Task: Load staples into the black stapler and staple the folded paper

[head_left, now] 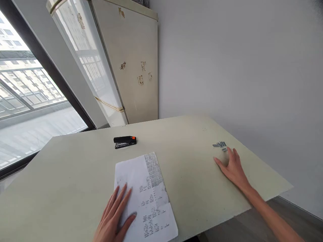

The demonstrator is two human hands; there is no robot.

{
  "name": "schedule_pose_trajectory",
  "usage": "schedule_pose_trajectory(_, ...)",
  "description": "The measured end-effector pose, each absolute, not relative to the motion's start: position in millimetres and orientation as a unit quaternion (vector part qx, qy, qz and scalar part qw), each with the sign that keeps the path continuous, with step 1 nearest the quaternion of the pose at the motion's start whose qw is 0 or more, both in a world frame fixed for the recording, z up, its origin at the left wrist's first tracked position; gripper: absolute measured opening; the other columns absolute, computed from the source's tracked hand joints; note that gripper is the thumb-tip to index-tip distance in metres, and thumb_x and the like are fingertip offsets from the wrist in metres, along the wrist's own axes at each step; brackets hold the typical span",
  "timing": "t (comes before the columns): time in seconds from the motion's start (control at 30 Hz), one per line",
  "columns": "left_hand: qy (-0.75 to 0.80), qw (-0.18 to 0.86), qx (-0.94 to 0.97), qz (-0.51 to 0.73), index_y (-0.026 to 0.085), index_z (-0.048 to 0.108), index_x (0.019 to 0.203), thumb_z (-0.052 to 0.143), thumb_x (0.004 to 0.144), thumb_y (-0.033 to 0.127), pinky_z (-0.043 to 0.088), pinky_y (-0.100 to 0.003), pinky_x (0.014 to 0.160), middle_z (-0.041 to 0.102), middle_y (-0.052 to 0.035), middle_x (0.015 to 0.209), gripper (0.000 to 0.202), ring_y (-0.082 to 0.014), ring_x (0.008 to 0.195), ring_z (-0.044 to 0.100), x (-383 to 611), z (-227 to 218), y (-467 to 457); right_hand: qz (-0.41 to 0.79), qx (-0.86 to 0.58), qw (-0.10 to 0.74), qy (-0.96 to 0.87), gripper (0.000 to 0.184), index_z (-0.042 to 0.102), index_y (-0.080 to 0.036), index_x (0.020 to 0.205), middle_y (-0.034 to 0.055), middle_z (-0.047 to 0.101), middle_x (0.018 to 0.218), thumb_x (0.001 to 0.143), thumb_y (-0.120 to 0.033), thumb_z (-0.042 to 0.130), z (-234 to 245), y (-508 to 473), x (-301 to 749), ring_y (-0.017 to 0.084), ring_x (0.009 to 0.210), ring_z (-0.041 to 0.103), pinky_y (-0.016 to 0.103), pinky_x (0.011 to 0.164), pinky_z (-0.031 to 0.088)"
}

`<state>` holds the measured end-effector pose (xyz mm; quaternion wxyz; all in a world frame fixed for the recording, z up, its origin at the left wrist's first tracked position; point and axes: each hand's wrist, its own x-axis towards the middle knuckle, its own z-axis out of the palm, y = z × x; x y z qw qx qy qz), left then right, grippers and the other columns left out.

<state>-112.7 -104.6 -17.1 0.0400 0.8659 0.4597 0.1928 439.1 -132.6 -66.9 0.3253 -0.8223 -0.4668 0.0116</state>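
Observation:
My left hand (114,211) lies flat on a sheaf of printed paper (138,181), fingers stretched out across its left side. The top sheet carries small printed text and a grey strip along its upper right edge. On the right part of the table, my right hand (233,168) reaches beside several strips of staples (220,144), thumb and fingers apart and nothing seen between them. One short strip lies close to its fingertips; I cannot tell whether they touch. A black stapler (124,141) with an orange patch rests on the table beyond the paper.
The pale table (83,178) has its right edge near my right forearm. Behind it stand a worn fridge (136,50) and a plain wall (227,67). A glass door (22,84) with a dark frame is at the left.

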Motion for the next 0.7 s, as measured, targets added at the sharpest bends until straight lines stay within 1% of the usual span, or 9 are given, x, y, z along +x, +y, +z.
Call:
schedule_pose_trajectory(0.03, 0.467, 0.045, 0.862, 0.190, 0.040, 0.025, 0.165, 0.056, 0.102, 0.043, 0.047, -0.058, 0.114, 0.041, -0.0015, 0.165, 0.071, -0.0344, 0.154, 0.034, -118, -15, -105, 0.004, -0.831, 0.322, -0.453, 0.098, 0.025, -0.012, 0.165, 0.0236, 0.018, 0.173, 0.092, -0.072, 0.053, -71, -123, 457, 0.045, 0.159, 0.017, 0.065, 0.123, 0.028)
schedule_pose_trajectory(0.1, 0.481, 0.052, 0.854, 0.190, 0.041, 0.028, 0.165, 0.056, 0.102, 0.043, 0.047, -0.058, 0.114, 0.043, -0.0009, 0.164, 0.069, -0.0336, 0.153, 0.037, -126, -13, -106, 0.009, -0.839, 0.307, -0.450, 0.104, 0.025, -0.008, 0.164, 0.0264, 0.028, 0.169, 0.089, -0.074, 0.055, -75, -104, 480, 0.044, 0.156, 0.027, 0.061, 0.122, 0.031)
schedule_pose_trajectory(0.13, 0.487, 0.055, 0.851, 0.190, 0.041, 0.029, 0.164, 0.057, 0.102, 0.043, 0.046, -0.057, 0.115, 0.044, -0.0010, 0.164, 0.068, -0.0332, 0.152, 0.038, -128, -12, -107, 0.007, -0.841, 0.301, -0.449, 0.105, 0.027, -0.008, 0.164, 0.0266, 0.032, 0.167, 0.088, -0.074, 0.056, -76, -94, 487, 0.044, 0.153, 0.031, 0.060, 0.122, 0.032)
schedule_pose_trajectory(0.2, 0.489, 0.053, 0.848, 0.196, 0.039, 0.032, 0.163, 0.058, 0.101, 0.044, 0.047, -0.055, 0.115, 0.046, -0.0014, 0.163, 0.067, -0.0325, 0.151, 0.040, -130, -11, -109, 0.007, -0.840, 0.292, -0.456, 0.102, 0.032, -0.009, 0.162, 0.0252, 0.041, 0.162, 0.087, -0.074, 0.055, -76, -76, 491, 0.043, 0.149, 0.040, 0.057, 0.121, 0.035)
schedule_pose_trajectory(0.27, 0.479, 0.040, 0.854, 0.201, 0.038, 0.035, 0.162, 0.061, 0.100, 0.046, 0.049, -0.053, 0.114, 0.049, -0.0019, 0.161, 0.068, -0.0323, 0.149, 0.043, -130, -11, -110, 0.012, -0.835, 0.291, -0.466, 0.096, 0.038, -0.010, 0.160, 0.0240, 0.046, 0.159, 0.089, -0.073, 0.053, -76, -60, 487, 0.042, 0.146, 0.044, 0.055, 0.120, 0.035)
schedule_pose_trajectory(0.37, 0.469, 0.014, 0.861, 0.198, 0.038, 0.039, 0.160, 0.064, 0.098, 0.047, 0.052, -0.052, 0.112, 0.050, -0.0022, 0.160, 0.068, -0.0326, 0.147, 0.047, -128, -11, -110, 0.028, -0.822, 0.295, -0.487, 0.090, 0.044, -0.009, 0.155, 0.0242, 0.046, 0.159, 0.090, -0.070, 0.048, -77, -42, 473, 0.042, 0.146, 0.043, 0.055, 0.120, 0.036)
schedule_pose_trajectory(0.5, 0.476, 0.003, 0.855, 0.203, 0.037, 0.042, 0.159, 0.066, 0.097, 0.048, 0.053, -0.053, 0.111, 0.051, -0.0026, 0.159, 0.067, -0.0331, 0.147, 0.048, -125, -12, -112, 0.041, -0.794, 0.307, -0.523, 0.081, 0.050, -0.010, 0.151, 0.0241, 0.048, 0.158, 0.093, -0.066, 0.043, -78, -26, 441, 0.042, 0.148, 0.041, 0.057, 0.120, 0.035)
schedule_pose_trajectory(0.63, 0.485, 0.016, 0.851, 0.202, 0.036, 0.044, 0.158, 0.066, 0.096, 0.049, 0.050, -0.053, 0.114, 0.050, -0.0033, 0.160, 0.067, -0.0334, 0.148, 0.046, -126, -17, -114, 0.068, -0.745, 0.327, -0.578, 0.072, 0.055, -0.013, 0.148, 0.0218, 0.050, 0.157, 0.098, -0.061, 0.040, -77, -3, 387, 0.039, 0.145, 0.046, 0.054, 0.119, 0.039)
schedule_pose_trajectory(0.7, 0.486, 0.018, 0.851, 0.198, 0.036, 0.045, 0.158, 0.066, 0.096, 0.049, 0.050, -0.053, 0.114, 0.050, -0.0037, 0.160, 0.067, -0.0333, 0.148, 0.045, -127, -17, -114, 0.084, -0.712, 0.339, -0.609, 0.066, 0.058, -0.015, 0.146, 0.0203, 0.053, 0.155, 0.099, -0.058, 0.040, -76, 15, 352, 0.036, 0.144, 0.048, 0.051, 0.119, 0.040)
